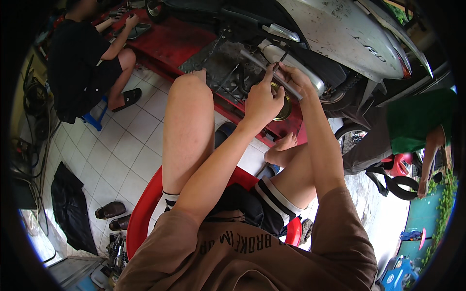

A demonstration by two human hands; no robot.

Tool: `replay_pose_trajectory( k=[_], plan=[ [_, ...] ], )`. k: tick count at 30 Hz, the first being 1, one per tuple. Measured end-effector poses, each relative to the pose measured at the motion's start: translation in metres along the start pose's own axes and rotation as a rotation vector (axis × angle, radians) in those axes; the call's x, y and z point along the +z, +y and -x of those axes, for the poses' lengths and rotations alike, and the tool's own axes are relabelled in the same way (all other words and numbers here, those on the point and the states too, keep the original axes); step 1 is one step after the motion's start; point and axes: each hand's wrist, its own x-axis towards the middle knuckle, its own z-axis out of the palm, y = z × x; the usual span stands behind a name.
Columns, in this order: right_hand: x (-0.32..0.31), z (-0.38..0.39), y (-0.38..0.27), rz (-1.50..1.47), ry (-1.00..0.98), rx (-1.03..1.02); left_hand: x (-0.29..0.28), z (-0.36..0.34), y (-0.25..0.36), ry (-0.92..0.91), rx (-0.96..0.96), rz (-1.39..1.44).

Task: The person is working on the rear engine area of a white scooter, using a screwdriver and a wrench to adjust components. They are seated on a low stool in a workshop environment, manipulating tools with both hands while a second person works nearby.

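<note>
Both hands were closed in on one job. Left hand [263,103]: fingers curled, gripping the grey bar [253,59]. Right hand [296,80]: half-curled round the same bar, lower end across its palm. A thin dark tool [283,56] stuck out at the fingertips toward 1 o'clock; couldn't tell which hand had it. Round gold dish [287,110] sat just below at 6 o'clock, mostly hidden by the left hand, contents unreadable. Silver exhaust cover [303,65] was right behind the right hand; scooter [335,36] filled 1 to 2 o'clock. Tread plate [213,60] with dark parts on it lay at 10, on the red platform [165,43]. Bare knee [189,99] at 9 blocked part of the platform edge. Farther out: person in black [77,63] at 9, hands near a shallow tray [141,30]; person in green [417,119] past 3, one hand at a black loop [402,186].
</note>
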Motion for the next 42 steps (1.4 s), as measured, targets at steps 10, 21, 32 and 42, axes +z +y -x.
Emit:
replay_pose_trajectory(
  k=[10,21,32,42],
  plan=[
    [0.005,0.004,-0.001,0.021,0.049,-0.021,0.003,-0.005,-0.007,-0.032,-0.101,-0.228],
    [0.013,0.004,0.000,-0.047,0.137,-0.085,0.008,0.000,-0.021,-0.215,0.107,-0.055],
    [-0.006,0.003,-0.004,-0.096,-0.057,-0.030,0.011,-0.001,-0.013,-0.196,0.059,0.316],
    [-0.006,0.055,-0.014,0.205,0.086,0.073,-0.013,-0.103,-0.025,0.719,-0.280,0.462]
  ],
)
